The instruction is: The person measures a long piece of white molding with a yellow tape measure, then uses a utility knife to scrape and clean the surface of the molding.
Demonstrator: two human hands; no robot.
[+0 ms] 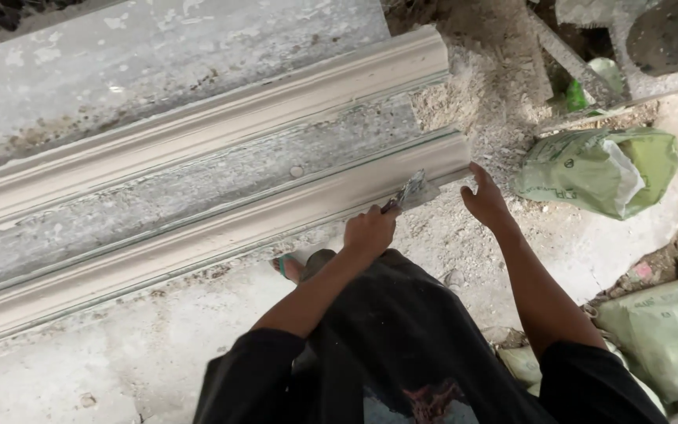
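Note:
My left hand (369,232) is closed around the handle of a plaster-coated scraper (413,191), whose blade rests at the right end of the near plaster moulding (221,228). My right hand (482,198) hovers with fingers apart just right of the blade, holding nothing. A second long moulding (213,122) lies parallel behind it, with a grey strip (198,179) between the two.
A green sack (598,169) lies to the right on the dusty floor, and more green sacks (665,334) are at the lower right. A heap of plaster rubble (484,94) sits past the moulding ends. My sandalled foot (286,265) shows below the near moulding.

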